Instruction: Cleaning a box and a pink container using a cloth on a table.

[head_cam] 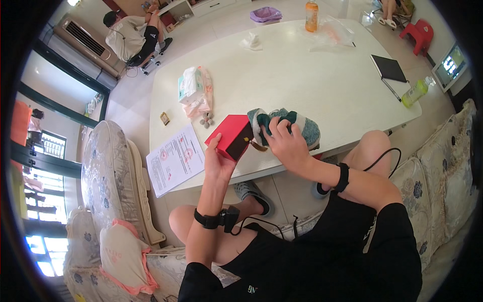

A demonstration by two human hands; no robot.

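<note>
My left hand point(219, 158) grips a red box point(231, 132) with a dark side and a small brown tassel point(259, 146), tilted above the near edge of the white table. To the right, my right hand point(285, 139) has its fingers curled on a green and white fabric item point(307, 130), which lies against the box's upper right corner. What is under the cloth is hidden. Printed sheets point(175, 160) with red stamps lie left of the box, and a small flower-shaped item point(206, 120) sits just behind them.
A tissue pack point(189, 85) and a small gold-coloured item point(164, 118) are at the left of the white table point(286, 71). An orange drink bottle point(311, 16) stands at the far side; a black notebook point(388, 68), pen point(391, 90) and green drink bottle point(415, 92) are at the right.
</note>
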